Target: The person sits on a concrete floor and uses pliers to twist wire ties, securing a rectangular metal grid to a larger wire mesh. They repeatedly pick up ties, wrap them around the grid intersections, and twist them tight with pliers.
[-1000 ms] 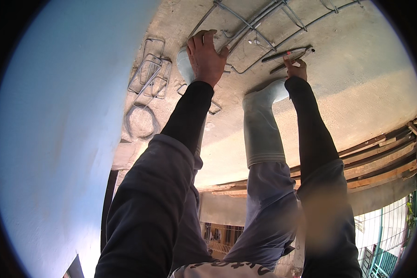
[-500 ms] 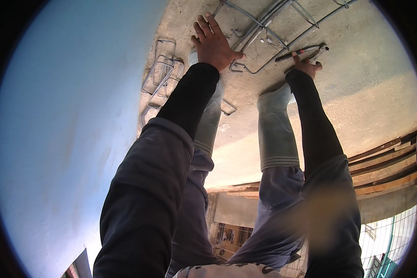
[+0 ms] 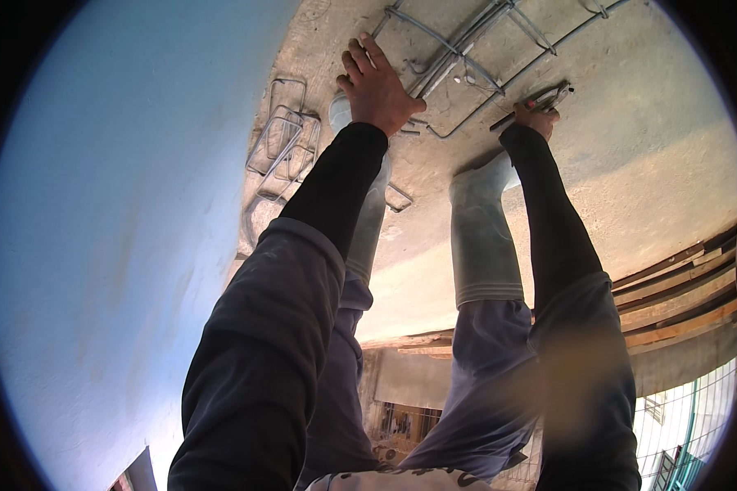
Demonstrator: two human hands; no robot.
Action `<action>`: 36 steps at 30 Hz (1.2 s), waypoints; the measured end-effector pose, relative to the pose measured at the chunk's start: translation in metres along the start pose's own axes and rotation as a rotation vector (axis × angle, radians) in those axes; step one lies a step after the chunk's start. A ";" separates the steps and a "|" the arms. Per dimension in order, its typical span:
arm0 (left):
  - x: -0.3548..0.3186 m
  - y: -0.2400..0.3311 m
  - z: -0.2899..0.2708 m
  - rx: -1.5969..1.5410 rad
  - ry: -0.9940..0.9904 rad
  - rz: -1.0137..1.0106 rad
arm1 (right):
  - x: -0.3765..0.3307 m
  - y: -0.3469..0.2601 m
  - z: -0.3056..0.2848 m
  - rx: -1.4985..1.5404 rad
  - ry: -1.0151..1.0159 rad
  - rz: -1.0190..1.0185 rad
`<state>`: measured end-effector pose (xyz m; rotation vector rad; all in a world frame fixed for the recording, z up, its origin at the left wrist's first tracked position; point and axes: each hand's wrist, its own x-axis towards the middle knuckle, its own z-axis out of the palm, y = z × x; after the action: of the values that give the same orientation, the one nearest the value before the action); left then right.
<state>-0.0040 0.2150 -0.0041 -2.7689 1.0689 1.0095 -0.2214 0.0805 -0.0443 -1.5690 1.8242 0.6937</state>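
My left hand (image 3: 378,92) is open, its fingers spread and its thumb out toward a frame of steel rebar (image 3: 481,67) on the ground. It holds nothing that shows; whether the palm touches the frame is hidden. My right hand (image 3: 535,121) is closed round a pair of pliers (image 3: 555,98) with dark and red handles. Their jaws point away to the upper right, just beyond the near corner of the frame. Small pale bits (image 3: 470,80) lie among the bars.
Several bent wire stirrups (image 3: 287,139) lie left of my boots, by a pale blue wall (image 3: 131,204). Another bent bar (image 3: 398,197) lies near my left boot. My grey-green right boot (image 3: 485,229) stands on the concrete. Stacked planks (image 3: 680,299) are at the right.
My right fingers have closed round the pliers, whose handles were spread wider before. My left hand has shifted slightly and stays open beside the rebar frame.
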 end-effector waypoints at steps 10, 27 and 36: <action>0.000 0.005 0.000 -0.024 -0.031 -0.040 | -0.060 0.035 -0.045 0.960 -0.265 0.153; -0.002 -0.003 0.003 -0.036 0.012 -0.031 | -0.061 -0.125 -0.153 -1.125 0.073 -1.138; -0.001 -0.005 0.007 -0.007 0.069 -0.011 | -0.094 -0.167 -0.139 -1.471 0.078 -0.981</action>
<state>-0.0056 0.2215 -0.0104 -2.8318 1.0588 0.9250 -0.0644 0.0139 0.1197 -2.9589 0.0820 1.5296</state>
